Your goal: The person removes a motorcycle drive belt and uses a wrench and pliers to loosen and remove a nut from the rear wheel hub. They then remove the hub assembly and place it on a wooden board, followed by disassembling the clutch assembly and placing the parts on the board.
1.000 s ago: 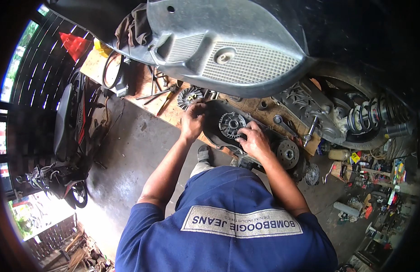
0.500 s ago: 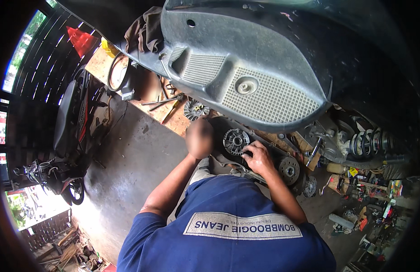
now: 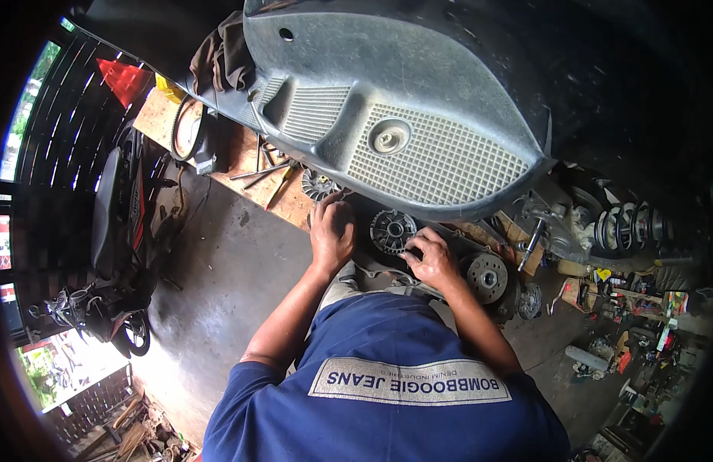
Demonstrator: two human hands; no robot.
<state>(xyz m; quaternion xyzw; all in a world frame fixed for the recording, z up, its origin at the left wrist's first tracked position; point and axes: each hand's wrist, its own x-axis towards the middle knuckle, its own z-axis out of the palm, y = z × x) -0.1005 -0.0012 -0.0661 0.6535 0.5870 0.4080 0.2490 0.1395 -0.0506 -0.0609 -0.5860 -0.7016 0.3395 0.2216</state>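
In front of me is the scooter's open drive case (image 3: 372,267), with a round, slotted variator (image 3: 393,232) in it. My right hand (image 3: 433,260) is at the variator's right rim, its thumb and fingertips drawn together; what they pinch is hidden. My left hand (image 3: 331,237) is at the case's left end with its fingers curled inward, and I cannot make out what is in them. Just beyond it a finned pulley disc (image 3: 319,185) lies on a wooden board. To the right of my right hand sits the round clutch drum (image 3: 486,279) with holes in its face.
The scooter's grey footboard (image 3: 441,154) overhangs the case. A screwdriver (image 3: 281,187), metal rods and a black drive belt (image 3: 179,137) lie on the wooden board (image 3: 244,138). A coil-spring shock absorber (image 3: 630,225) is at right. Another motorbike (image 3: 114,215) stands at left.
The view has shifted, so the scooter and board appear a little farther left. Both hands stay near the same parts, with the right one still at the variator's rim.
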